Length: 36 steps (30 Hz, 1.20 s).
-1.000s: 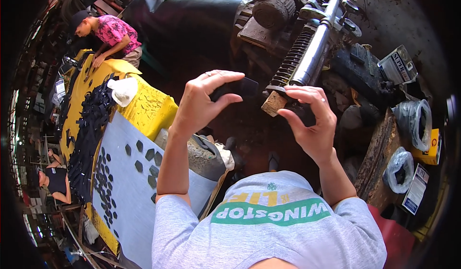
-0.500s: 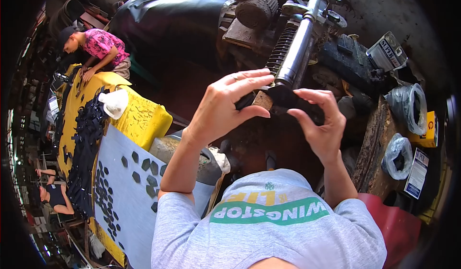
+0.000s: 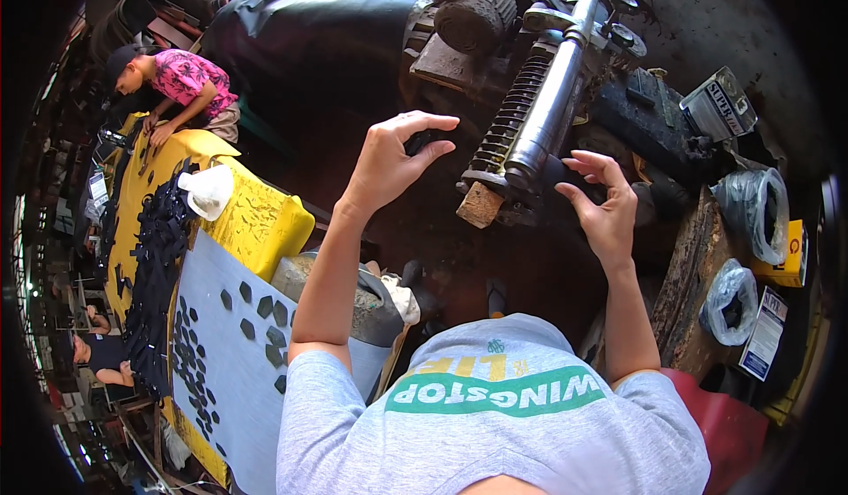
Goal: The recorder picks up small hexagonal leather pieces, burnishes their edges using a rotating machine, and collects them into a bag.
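My left hand (image 3: pixel 391 159) is raised left of the roller machine, its thumb and fingers curled round a small black piece (image 3: pixel 427 141) whose exact kind I cannot make out. My right hand (image 3: pixel 608 199) hovers just right of the machine's near end, with thumb and fingers apart and nothing visible between them. The machine has a shiny metal roller (image 3: pixel 549 111) beside a row of dark ribbed rings (image 3: pixel 515 98). A rough brown block (image 3: pixel 480 205) sticks out at its near end, between my hands.
A pale blue board (image 3: pixel 231 354) carries several dark flat cut pieces. Black strips (image 3: pixel 155 292) are heaped on a yellow-covered table (image 3: pixel 256 230), where a person in a pink shirt (image 3: pixel 190 84) works. Plastic-wrapped rolls (image 3: pixel 751 204) and a yellow box (image 3: pixel 782 254) lie at right.
My hands have moved apart: the left went left and slightly up from the roller's near end, the right shifted slightly. The brown block and roller end are now uncovered.
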Motion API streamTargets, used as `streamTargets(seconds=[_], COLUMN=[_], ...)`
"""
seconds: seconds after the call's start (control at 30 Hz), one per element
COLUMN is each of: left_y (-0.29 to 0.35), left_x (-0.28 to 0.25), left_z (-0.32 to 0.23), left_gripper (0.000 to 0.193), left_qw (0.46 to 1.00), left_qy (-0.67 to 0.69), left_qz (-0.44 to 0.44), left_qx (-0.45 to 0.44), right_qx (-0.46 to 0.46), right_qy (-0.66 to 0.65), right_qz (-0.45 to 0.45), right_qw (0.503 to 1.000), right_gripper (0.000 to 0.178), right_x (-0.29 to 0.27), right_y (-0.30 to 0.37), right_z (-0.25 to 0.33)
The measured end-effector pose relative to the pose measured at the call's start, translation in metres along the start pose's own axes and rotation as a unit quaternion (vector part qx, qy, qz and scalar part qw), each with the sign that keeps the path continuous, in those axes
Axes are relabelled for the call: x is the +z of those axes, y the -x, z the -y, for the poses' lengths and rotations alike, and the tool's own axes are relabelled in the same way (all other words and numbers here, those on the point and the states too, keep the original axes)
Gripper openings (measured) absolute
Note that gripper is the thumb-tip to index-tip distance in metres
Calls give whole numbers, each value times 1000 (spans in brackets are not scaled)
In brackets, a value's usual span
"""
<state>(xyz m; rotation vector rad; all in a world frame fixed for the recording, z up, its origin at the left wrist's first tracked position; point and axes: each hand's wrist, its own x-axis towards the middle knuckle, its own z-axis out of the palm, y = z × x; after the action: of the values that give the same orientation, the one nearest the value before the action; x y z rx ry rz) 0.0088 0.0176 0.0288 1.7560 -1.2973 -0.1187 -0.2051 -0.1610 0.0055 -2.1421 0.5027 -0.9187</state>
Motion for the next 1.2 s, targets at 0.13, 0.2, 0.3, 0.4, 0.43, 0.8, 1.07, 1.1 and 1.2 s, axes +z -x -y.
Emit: streamTargets(seconds=[0.13, 0.2, 0.3, 0.4, 0.43, 0.8, 1.07, 1.1, 1.2], left_y=[-9, -14, -21, -26, -28, 4, 133, 152, 207], left_x=[8, 12, 18, 21, 22, -12, -87, -96, -114], left_z=[6, 12, 24, 25, 26, 48, 75, 76, 84], left_gripper=[30, 32, 37, 34, 34, 23, 33, 29, 30], left_qw=[998, 997, 988, 983, 983, 920, 527, 509, 453], left_qy=[43, 59, 93, 110, 110, 322, 781, 790, 799], left_qz=[42, 58, 95, 138, 139, 16, -191, -212, -304], left_qx=[-6, 2, 74, 41, 41, -224, -276, -266, -252], right_qx=[-26, -23, 2, 21, 26, 117, 227, 272, 361], right_qy=[-25, 9, 25, 34, 43, 76, -5, -8, -19], right_qz=[10, -35, -54, -70, -73, -54, 174, 204, 309], right_qw=[999, 999, 998, 997, 996, 989, 958, 940, 880], right_gripper=[36, 32, 28, 25, 25, 16, 15, 15, 16], right_x=[11, 9, -2, -13, -17, -19, 30, 39, 61], right_y=[-8, -9, -6, 1, 4, 37, 132, 149, 172], right_z=[3, 2, -10, -21, -25, -87, -243, -268, -283])
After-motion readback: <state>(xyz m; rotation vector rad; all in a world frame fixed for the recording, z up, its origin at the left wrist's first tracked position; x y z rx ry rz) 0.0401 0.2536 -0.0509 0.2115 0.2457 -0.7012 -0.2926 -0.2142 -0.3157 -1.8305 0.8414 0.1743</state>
